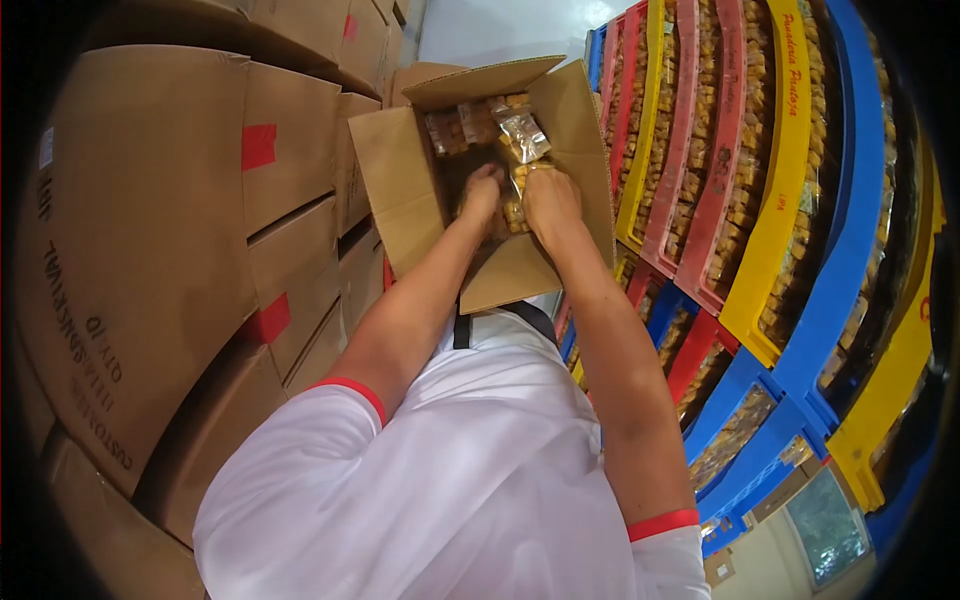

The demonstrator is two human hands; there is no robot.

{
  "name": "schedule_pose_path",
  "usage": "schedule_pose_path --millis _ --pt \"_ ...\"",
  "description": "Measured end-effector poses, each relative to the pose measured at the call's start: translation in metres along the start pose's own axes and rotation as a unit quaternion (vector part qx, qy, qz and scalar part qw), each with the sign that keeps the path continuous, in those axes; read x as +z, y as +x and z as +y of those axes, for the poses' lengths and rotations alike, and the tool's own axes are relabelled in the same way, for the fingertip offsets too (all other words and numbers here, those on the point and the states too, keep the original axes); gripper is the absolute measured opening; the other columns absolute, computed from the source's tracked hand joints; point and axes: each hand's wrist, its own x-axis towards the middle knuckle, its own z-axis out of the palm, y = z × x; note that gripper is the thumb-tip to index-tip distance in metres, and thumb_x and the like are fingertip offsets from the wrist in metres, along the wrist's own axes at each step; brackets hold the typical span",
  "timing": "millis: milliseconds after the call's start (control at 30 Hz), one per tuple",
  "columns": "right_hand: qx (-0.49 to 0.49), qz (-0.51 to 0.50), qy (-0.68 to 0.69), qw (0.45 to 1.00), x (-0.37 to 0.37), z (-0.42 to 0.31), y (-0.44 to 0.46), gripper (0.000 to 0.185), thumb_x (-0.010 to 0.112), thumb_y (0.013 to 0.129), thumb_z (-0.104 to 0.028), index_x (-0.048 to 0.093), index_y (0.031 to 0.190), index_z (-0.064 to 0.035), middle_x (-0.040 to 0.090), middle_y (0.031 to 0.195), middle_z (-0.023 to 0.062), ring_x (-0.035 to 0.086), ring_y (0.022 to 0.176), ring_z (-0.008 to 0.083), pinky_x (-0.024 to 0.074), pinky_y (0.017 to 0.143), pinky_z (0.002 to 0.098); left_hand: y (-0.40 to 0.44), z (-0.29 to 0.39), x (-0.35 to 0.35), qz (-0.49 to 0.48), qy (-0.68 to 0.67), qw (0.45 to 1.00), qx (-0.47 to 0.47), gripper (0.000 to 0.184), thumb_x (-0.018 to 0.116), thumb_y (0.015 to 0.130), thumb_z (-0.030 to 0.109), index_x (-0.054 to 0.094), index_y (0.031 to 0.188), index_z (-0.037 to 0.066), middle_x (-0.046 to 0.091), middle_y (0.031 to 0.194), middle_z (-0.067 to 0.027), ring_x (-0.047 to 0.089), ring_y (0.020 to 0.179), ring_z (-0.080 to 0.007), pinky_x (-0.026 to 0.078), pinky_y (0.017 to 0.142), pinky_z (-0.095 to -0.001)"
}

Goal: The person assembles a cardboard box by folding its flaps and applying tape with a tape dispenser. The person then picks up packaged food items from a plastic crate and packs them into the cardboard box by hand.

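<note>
An open cardboard box (395,170) with its flaps spread stands in front of me. Inside lie clear plastic packets (525,138) of golden-brown pieces that look like bread or biscuits, along the far wall and down the right side. My left hand (481,194) is inside the box with its fingers curled and pointing down; what they hold, if anything, is hidden. Close beside it, my right hand (552,200) is closed at the edge of a packet (519,180) on the right side. The fingertips of both hands are partly out of sight.
Stacked cardboard cartons (150,220), some with red labels (259,146), rise along my left. On my right are stacked red, yellow and blue plastic crates (775,200) filled with similar packets. The box's right flap is close to the crates. A pale floor (500,30) shows beyond the box.
</note>
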Motion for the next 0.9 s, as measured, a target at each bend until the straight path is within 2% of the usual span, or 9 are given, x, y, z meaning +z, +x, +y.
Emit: schedule_pose_path --millis 67,100,200,233,333,400,633,733,900 --pt "0.023 0.005 -0.017 1.0 0.018 0.006 0.011 0.021 0.058 0.087 -0.008 0.076 0.087 0.0033 0.072 0.095 0.0287 0.072 0.091 0.043 0.0573 0.082 0.0514 -0.017 0.066 0.008 0.082 -0.315 0.927 -0.186 0.081 0.052 0.102 0.054 0.028 0.159 0.001 0.043 0.159 -0.0116 0.044 0.143 -0.0278 0.039 0.112 -0.046" --pt "0.047 0.011 -0.034 0.998 0.026 0.008 0.013 0.02 0.06 0.089 -0.01 0.077 0.086 0.0004 0.074 0.098 0.0259 0.074 0.092 0.0395 0.0584 0.083 0.0487 -0.016 0.071 0.013 0.017 -0.375 0.918 -0.128 0.088 0.044 0.101 0.067 0.028 0.16 0.003 0.033 0.163 -0.0121 0.041 0.143 -0.027 0.04 0.112 -0.0486" --pt "0.044 -0.013 -0.05 0.998 0.024 0.01 0.016 0.022 0.061 0.091 -0.013 0.074 0.1 0.0019 0.074 0.098 0.0251 0.073 0.093 0.0406 0.058 0.084 0.0494 0.017 0.078 0.03 0.08 -0.446 0.867 -0.208 0.088 0.042 0.1 0.07 0.031 0.158 0.004 0.045 0.153 -0.0153 0.049 0.133 -0.0279 0.042 0.111 -0.0486" --pt "0.044 -0.016 -0.051 0.998 0.01 -0.001 0.011 0.022 0.061 0.091 -0.013 0.074 0.1 0.0019 0.074 0.098 0.0251 0.073 0.093 0.0406 0.058 0.084 0.0494 0.016 0.078 0.036 0.065 -0.414 0.895 -0.154 0.089 0.037 0.101 0.072 0.04 0.153 0.0 0.048 0.152 -0.017 0.048 0.136 -0.0282 0.034 0.116 -0.0414" --pt "0.055 -0.01 -0.059 0.997 -0.027 -0.019 0.008 0.033 0.058 0.091 -0.012 0.065 0.119 0.0046 0.071 0.1 0.0275 0.07 0.096 0.045 0.0557 0.086 0.0512 0.011 0.071 0.038 0.049 -0.432 0.893 -0.121 0.091 0.036 0.101 0.073 0.04 0.153 -0.001 0.048 0.152 -0.018 0.048 0.136 -0.0291 0.034 0.116 -0.0412" --pt "-0.022 0.147 -0.009 0.989 -0.033 -0.017 0.022 0.043 0.062 0.092 -0.017 0.057 0.13 0.0035 0.069 0.103 0.027 0.07 0.095 0.0449 0.0565 0.085 0.0509 0.023 0.036 0.044 0.069 -0.416 0.899 -0.119 0.091 0.035 0.101 0.073 0.04 0.153 -0.002 0.047 0.152 -0.0188 0.048 0.136 -0.0293 0.034 0.116 -0.0414" --pt "-0.059 0.141 -0.135 0.979 0.013 -0.01 0.072 0.031 0.064 0.088 -0.013 0.065 0.114 0.0024 0.07 0.1 0.0272 0.07 0.094 0.0434 0.0569 0.083 0.0497 0.018 0.034 0.037 0.011 -0.427 0.899 -0.101 0.096 0.036 0.1 0.075 0.036 0.155 -0.004 0.045 0.153 -0.0213 0.045 0.138 -0.0287 0.037 0.115 -0.0431" --pt "-0.06 0.037 -0.082 0.994 -0.001 -0.008 0.073 0.023 0.063 0.085 -0.009 0.073 0.105 -0.0007 0.072 0.091 0.0264 0.072 0.091 0.041 0.0566 0.082 0.0499 0.002 0.059 0.036 0.031 -0.396 0.91 -0.116 0.098 0.036 0.099 0.076 0.034 0.155 -0.004 0.045 0.153 -0.0214 0.044 0.138 -0.029 0.038 0.114 -0.043" --pt "-0.054 0.169 0.11 0.978 0.001 -0.01 0.076 0.034 0.059 0.089 -0.008 0.077 0.117 -0.0108 0.073 0.08 0.0219 0.074 0.076 0.0343 0.0582 0.073 0.0462 -0.021 0.085 0.028 0.002 -0.449 0.882 -0.143 0.083 0.027 0.104 0.07 0.037 0.155 0.006 0.037 0.161 -0.0161 0.035 0.147 -0.0283 0.028 0.121 -0.0419"
